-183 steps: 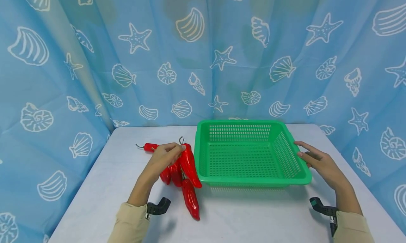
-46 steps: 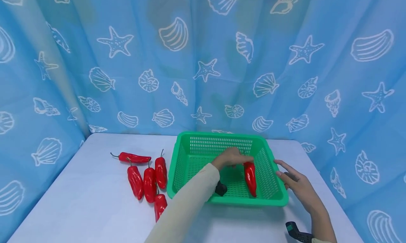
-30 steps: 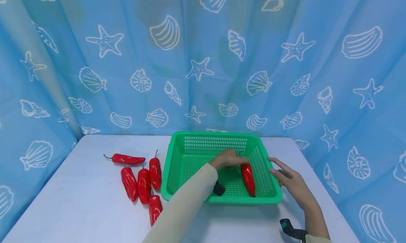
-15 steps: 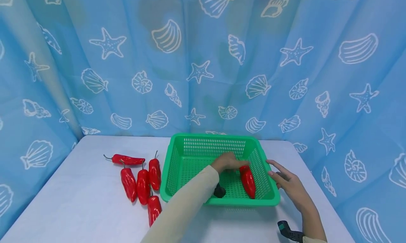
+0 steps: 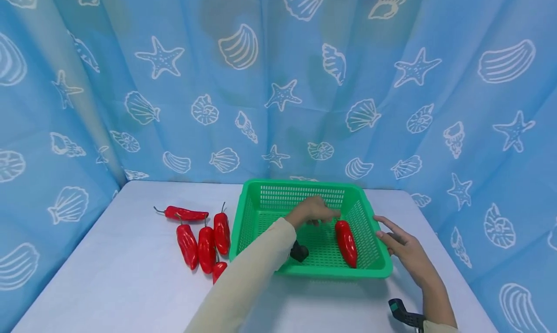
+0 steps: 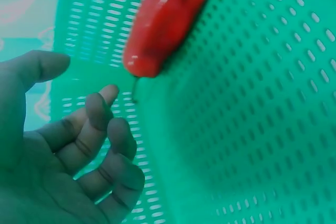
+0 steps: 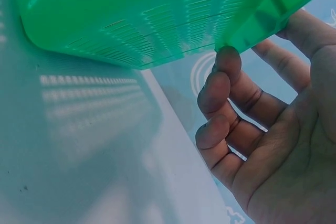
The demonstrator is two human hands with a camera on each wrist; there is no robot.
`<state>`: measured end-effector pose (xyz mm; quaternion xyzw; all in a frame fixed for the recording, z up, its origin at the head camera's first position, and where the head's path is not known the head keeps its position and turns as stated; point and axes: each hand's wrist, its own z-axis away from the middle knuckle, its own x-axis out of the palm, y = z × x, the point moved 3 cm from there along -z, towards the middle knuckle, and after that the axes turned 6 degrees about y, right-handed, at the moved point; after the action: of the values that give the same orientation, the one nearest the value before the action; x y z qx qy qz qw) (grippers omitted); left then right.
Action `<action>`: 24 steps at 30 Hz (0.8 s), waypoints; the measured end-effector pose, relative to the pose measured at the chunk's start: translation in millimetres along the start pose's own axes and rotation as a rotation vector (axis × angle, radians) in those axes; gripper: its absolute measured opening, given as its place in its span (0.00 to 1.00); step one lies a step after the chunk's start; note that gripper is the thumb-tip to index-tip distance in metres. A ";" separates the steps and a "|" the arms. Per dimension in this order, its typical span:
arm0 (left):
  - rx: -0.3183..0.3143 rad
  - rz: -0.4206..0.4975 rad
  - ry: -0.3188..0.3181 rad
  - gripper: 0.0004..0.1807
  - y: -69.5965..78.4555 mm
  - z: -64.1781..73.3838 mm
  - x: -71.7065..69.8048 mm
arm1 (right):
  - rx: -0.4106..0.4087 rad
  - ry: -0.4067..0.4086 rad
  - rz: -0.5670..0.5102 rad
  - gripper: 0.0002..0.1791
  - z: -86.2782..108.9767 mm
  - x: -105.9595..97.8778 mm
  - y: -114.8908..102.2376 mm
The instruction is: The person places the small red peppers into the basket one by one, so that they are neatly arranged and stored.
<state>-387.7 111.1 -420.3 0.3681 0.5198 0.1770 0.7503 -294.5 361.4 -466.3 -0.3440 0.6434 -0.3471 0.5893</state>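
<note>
A glossy red chili pepper (image 5: 346,243) lies inside the green plastic basket (image 5: 335,272), near its right wall. Just beyond its stem end is my left hand (image 5: 312,210), reaching into the basket. The left wrist view shows this hand (image 6: 79,156) with loosely bent fingers and a gap between it and the pepper (image 6: 165,22). My right hand (image 5: 406,251) is at the basket's right side, its thumb and index finger touching the rim. In the right wrist view the other fingers of that hand (image 7: 273,129) bend loosely below the basket edge (image 7: 157,59).
Several more red chili peppers (image 5: 187,245) lie grouped on the white table (image 5: 109,265), left of the basket. My left sleeve (image 5: 243,280) partly covers the nearest one. A blue curtain (image 5: 278,130) with shell prints hangs behind and on both sides.
The pepper, held by my left hand over the group about six seconds ago, is now in the basket. My left fingers have let go of its stem end. The right hand stays at the rim.
</note>
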 end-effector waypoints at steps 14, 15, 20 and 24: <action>0.110 0.091 0.023 0.16 -6.3 28.4 -34.9 | -0.029 -0.026 0.025 0.32 -3.6 -2.0 0.1; 0.115 0.104 0.027 0.16 -7.7 30.3 -37.4 | -0.027 -0.025 0.026 0.32 -4.3 -1.7 0.6; 0.123 0.161 0.049 0.14 -12.8 40.0 -49.4 | -0.007 -0.016 0.024 0.33 -4.7 0.4 3.4; 0.124 0.199 0.067 0.13 -15.9 48.5 -57.8 | -0.003 -0.007 0.028 0.33 -3.1 1.4 4.0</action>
<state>-368.4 45.1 -385.3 0.4575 0.5155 0.2305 0.6869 -297.9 362.4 -470.2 -0.3372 0.6466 -0.3365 0.5958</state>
